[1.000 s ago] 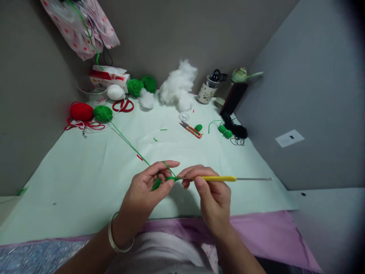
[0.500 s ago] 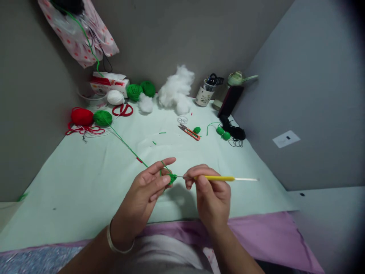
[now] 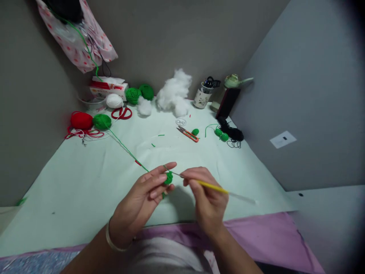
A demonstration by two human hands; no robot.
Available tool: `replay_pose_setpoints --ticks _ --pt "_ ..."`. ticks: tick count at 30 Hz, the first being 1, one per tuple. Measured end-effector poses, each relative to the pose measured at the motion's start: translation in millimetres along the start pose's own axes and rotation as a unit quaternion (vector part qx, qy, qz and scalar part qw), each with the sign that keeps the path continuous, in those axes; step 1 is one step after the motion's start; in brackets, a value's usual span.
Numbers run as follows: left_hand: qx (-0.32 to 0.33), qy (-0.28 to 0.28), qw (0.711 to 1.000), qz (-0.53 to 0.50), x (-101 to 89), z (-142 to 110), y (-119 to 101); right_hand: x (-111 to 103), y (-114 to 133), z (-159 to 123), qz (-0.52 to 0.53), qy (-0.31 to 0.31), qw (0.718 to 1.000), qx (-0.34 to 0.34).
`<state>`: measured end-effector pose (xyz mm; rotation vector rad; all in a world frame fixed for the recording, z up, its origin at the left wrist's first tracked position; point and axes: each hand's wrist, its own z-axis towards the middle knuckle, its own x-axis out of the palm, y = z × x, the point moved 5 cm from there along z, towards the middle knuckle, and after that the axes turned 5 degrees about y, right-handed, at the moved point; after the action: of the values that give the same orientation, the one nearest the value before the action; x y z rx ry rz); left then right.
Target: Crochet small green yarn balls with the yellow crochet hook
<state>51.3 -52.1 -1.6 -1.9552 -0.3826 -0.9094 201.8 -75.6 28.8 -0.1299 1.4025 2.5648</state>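
Between the thumb and fingers of my left hand (image 3: 145, 190) is a small green crochet piece (image 3: 168, 177). Its index finger points out to the right, with green yarn looped over it. My right hand (image 3: 207, 196) grips a crochet hook (image 3: 212, 186) by its yellow handle. The hook's thin metal tip reaches left to the top edge of the crochet piece. Its rear end slants down to the right and is blurred. From my left hand a green strand (image 3: 125, 147) runs back to a green yarn ball (image 3: 102, 121) on the table's left side.
Orange thread snips (image 3: 188, 134) lie mid-table beside a small green ball (image 3: 195, 131). Behind are white stuffing (image 3: 174, 91), red-handled scissors (image 3: 121, 113) and a pen cup (image 3: 203, 96). Red yarn (image 3: 81, 120) sits left, black yarn (image 3: 232, 132) right. Grey partitions (image 3: 182, 42) enclose the table.
The hook has tilted, its rear end swinging downward and its tip rising to the piece's top edge. The green piece has turned in my left fingers, showing a rounder face.
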Motion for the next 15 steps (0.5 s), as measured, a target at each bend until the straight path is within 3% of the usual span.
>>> replay_pose_setpoints --ticks 2,4,10,15 --pt "0.011 0.000 1.000 0.005 -0.3 -0.7 -2.8 -0.9 -11.7 2.9 0.130 -0.028 0.988 0.083" --pt "0.026 0.006 0.998 0.048 1.0 -1.9 -3.7 5.2 -18.9 4.2 0.220 -0.013 0.967 0.125" --pt "0.069 0.024 0.983 0.171 1.1 -4.9 -3.4 13.2 -26.5 2.5 0.261 0.003 0.950 0.173" --pt "0.067 0.013 0.976 0.205 -5.8 -6.7 -7.3 12.5 -23.9 8.0 0.326 0.004 0.918 0.224"
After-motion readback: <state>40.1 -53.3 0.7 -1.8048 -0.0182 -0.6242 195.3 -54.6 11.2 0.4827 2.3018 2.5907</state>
